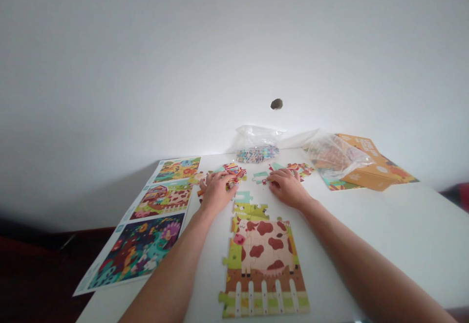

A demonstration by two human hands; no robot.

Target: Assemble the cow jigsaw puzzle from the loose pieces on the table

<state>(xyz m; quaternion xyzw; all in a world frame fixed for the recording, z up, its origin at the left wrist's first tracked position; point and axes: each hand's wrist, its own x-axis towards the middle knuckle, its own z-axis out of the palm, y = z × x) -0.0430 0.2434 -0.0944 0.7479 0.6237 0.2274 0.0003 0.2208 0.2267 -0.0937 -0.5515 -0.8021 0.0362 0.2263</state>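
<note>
A partly joined jigsaw puzzle (266, 259) lies in front of me, with a brown-spotted cow above a white fence. A light blue puzzle piece (243, 196) sits at its top left. Beyond it, my left hand (219, 190) rests over a heap of loose puzzle pieces (234, 169), fingers apart, and partly covers them. My right hand (289, 187) has its fingers curled, thumb near the index finger, at the edge of a light blue puzzle piece (261, 177). More loose pieces (305, 169) lie just behind the right hand.
A picture sheet (122, 225) with three printed scenes lies along the left edge. A clear bag of pieces (258, 153) stands against the wall. Another plastic bag (330, 154) lies over an orange box (377, 179) at the right. The white wall has a hole (276, 104).
</note>
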